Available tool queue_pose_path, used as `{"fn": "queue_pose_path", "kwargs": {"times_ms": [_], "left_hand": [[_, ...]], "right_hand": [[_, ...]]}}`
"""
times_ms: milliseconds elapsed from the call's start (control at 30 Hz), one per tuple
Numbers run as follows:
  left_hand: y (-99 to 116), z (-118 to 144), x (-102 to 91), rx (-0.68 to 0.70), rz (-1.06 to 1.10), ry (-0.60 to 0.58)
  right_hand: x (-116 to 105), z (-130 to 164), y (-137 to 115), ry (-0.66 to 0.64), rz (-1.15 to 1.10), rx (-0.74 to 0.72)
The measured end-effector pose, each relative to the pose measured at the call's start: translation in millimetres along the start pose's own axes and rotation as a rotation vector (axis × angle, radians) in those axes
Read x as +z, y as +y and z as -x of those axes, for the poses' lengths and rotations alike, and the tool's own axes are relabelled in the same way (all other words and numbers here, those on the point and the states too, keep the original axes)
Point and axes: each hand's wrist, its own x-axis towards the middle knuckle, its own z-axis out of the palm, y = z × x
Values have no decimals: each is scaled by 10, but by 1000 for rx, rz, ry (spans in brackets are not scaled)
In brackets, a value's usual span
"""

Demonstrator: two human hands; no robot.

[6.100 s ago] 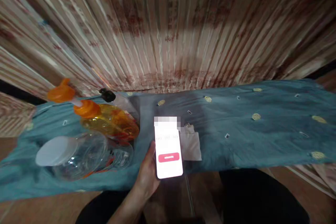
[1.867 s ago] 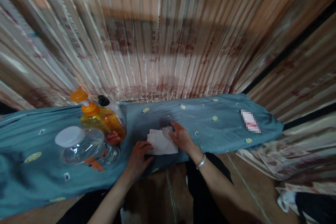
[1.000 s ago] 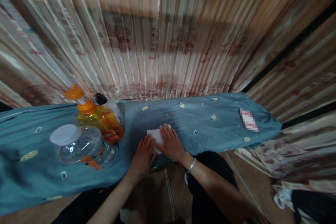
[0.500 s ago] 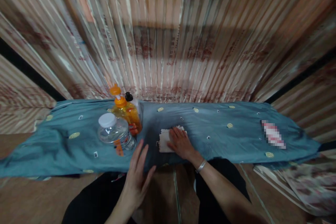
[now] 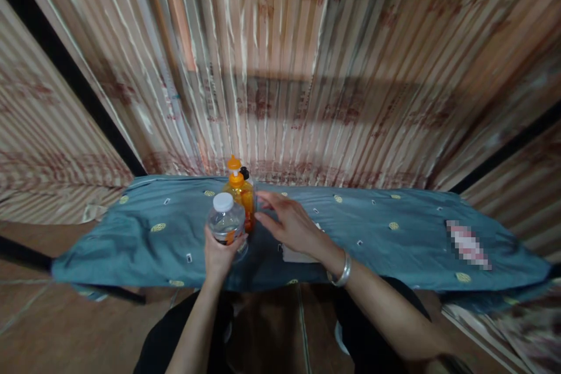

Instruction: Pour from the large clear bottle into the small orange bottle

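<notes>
My left hand (image 5: 220, 256) is wrapped around a clear plastic bottle (image 5: 224, 221) with a white cap, which stands upright near the front of the cloth-covered surface. Just behind it is an orange pump bottle (image 5: 248, 200) of yellow-orange liquid. A black-capped bottle (image 5: 244, 173) is mostly hidden behind that one. My right hand (image 5: 290, 223), with a silver bangle at the wrist, hovers right of the pump bottle, fingers and thumb apart and nothing held. Whether its fingertips touch a bottle I cannot tell. Under this hand lies a folded pale cloth (image 5: 298, 255), partly covered from view.
A teal patterned cloth (image 5: 372, 257) covers the long surface. A blurred-out red and white item (image 5: 468, 245) lies at its right end. Striped curtains (image 5: 280, 128) hang behind, and dark posts (image 5: 87, 93) slant at both sides.
My left hand has closed around the clear bottle. My right hand has lifted off the pale cloth and moved left and away from me, beside the pump bottle. The view has shifted.
</notes>
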Motion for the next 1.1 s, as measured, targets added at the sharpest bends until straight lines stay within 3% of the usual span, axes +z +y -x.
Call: {"fn": "queue_pose_path", "kwargs": {"times_ms": [133, 300, 867, 1100], "left_hand": [[-10, 1, -19, -21, 6, -29], [-21, 29, -43, -22, 0, -103], [-114, 169, 89, 68, 128, -291], [-89, 106, 141, 80, 141, -334]], "right_hand": [[57, -447, -348, -96, 284, -64], [276, -637, -401, -164, 493, -53], [115, -417, -173, -197, 405, -134], [-20, -450, -162, -298, 473, -212]]}}
